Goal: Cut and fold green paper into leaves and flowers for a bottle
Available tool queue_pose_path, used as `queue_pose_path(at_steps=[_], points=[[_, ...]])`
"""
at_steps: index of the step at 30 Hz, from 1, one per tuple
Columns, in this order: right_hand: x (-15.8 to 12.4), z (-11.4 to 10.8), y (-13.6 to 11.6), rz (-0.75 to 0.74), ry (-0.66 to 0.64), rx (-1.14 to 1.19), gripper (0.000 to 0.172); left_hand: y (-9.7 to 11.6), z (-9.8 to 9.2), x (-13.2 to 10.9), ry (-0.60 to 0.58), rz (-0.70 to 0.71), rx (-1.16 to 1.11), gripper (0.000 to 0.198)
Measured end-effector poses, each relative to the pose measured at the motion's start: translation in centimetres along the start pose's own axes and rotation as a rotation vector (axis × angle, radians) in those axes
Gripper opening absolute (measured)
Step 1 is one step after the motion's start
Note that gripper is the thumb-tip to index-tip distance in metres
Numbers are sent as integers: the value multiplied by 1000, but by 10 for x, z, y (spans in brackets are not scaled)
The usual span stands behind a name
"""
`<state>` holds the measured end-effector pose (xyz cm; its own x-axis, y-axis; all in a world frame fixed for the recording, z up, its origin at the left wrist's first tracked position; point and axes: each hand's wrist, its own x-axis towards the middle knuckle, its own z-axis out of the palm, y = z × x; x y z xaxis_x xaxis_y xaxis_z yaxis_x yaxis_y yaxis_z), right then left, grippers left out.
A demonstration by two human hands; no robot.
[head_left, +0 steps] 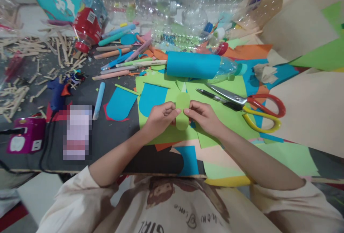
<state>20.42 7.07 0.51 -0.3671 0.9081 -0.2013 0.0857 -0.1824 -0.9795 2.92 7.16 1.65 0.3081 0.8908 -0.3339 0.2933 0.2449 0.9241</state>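
Observation:
Between my two hands is a small light-green paper piece [182,113] with rounded ends, held upright above green sheets. My left hand [162,117] pinches its left edge with thumb and curled fingers. On the opposite edge, my right hand [202,115] grips it the same way. Left of my hands lie two blue paper pieces with rounded bottoms, one nearer [152,98] and one farther left [120,103]. Scissors [242,100] with red and yellow handles rest to the right, beside a black pen [219,98]. Beyond my hands lies a bottle wrapped in blue paper [193,65].
Clear plastic bottles [172,14] crowd the back. Markers [118,61] and wooden stick pieces [61,48] are scattered at left, near a blue glue gun [57,95], a phone [77,132] and a purple box [27,135] with a cable. Large paper sheets [309,111] cover the right side.

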Motion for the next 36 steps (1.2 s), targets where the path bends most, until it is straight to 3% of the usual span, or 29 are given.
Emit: queue_pose_path(at_steps=[8, 19, 28, 33, 36], points=[[-2, 0, 5, -60, 33, -30, 54, -2, 0, 1, 29, 19, -6, 29], [1, 3, 9, -45, 59, -218, 34, -6, 1, -1, 38, 115, 148, 30], [2, -1, 6, -19, 25, -77, 10, -2, -1, 0, 44, 56, 85, 29], [1, -3, 3, -30, 35, 7, 15, -2, -3, -1, 78, 47, 81, 29], [1, -3, 3, -52, 18, -77, 32, -4, -3, -2, 60, 103, 102, 30]])
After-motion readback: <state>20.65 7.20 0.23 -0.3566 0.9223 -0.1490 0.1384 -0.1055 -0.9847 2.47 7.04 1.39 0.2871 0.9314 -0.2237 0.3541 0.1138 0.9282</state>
